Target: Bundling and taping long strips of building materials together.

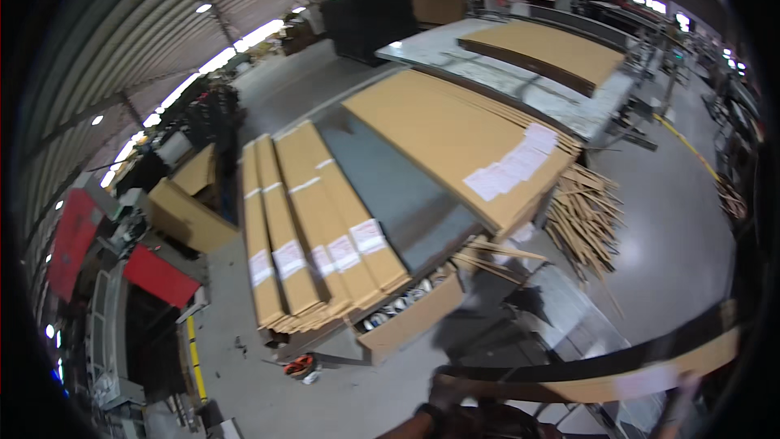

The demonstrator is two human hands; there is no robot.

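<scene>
**Kid:** When you look down low in the picture, what is the long thing there?

**Helper:** It is a long, flat, brown cardboard board with a dark edge (617,378). It lies sideways in front of the person, low in the picture. It runs from left to right, and its right end sits a bit higher than its left end.

**Kid:** Which hand is closer to it?

**Helper:** The left hand (445,392) is. It is right at the left end of the board and touches it there. The forearm comes up from the bottom edge.

**Kid:** Is that hand squeezing the board?

**Helper:** I cannot tell. The hand is dark and blurry, so the fingers do not show well.

**Kid:** And the right hand?

**Helper:** A blurry shape sits below the board near its right end. It may be the right hand (678,402), but I cannot tell if it is open or closed.

**Kid:** What is past the board?

**Helper:** Farther off is a grey worktop (390,187). A row of long, thin brown cardboard boxes with white labels (313,219) lies on it, pointing away from the person. So they cross the way the board lies. Next to them is a wide, flat pile of brown cardboard sheets (447,130). An open brown cardboard box of shiny metal parts (406,309) sits near the end of the long boxes.
</scene>
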